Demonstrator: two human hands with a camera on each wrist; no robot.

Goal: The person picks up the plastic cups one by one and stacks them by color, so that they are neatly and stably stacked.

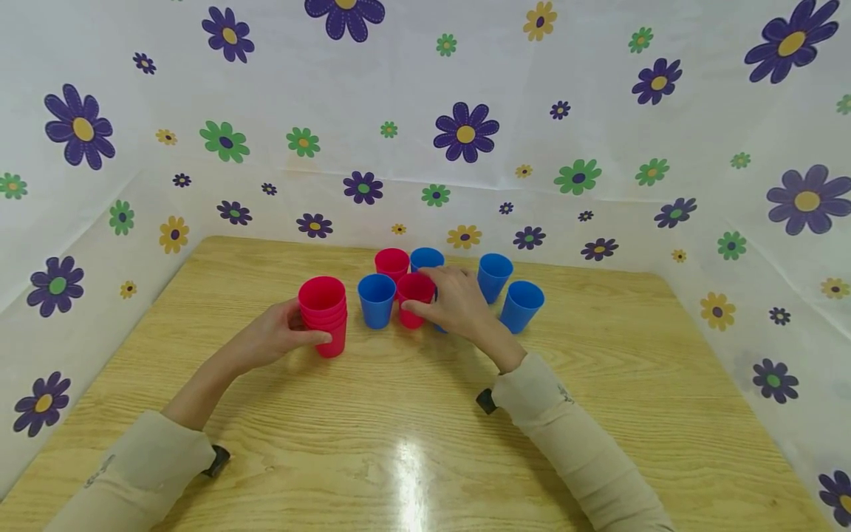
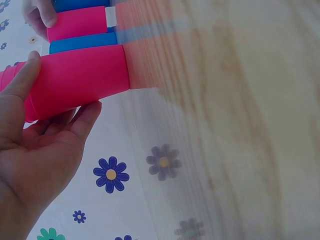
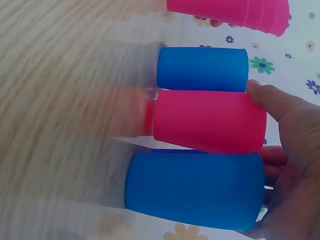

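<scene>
My left hand [image 1: 269, 338] holds a stack of nested red cups [image 1: 326, 299], fingers and thumb curled round it; in the left wrist view the stack stands upright with its base on or close to the tabletop. My right hand [image 1: 460, 301] pinches a single red cup [image 1: 411, 319] near its rim, the thumb on the near side. Left of that cup is a blue cup [image 1: 377, 309]. Another blue cup [image 3: 195, 192], mostly hidden under my right hand in the head view, shows beside the red one in the right wrist view.
Behind stand a red cup [image 1: 392, 261] and a blue cup [image 1: 427, 258]. Two more blue cups [image 1: 495, 277] are to the right of my right hand. The wooden table [image 1: 332, 443] is bounded by a flower-patterned white cloth [image 1: 399, 89] at the back and sides.
</scene>
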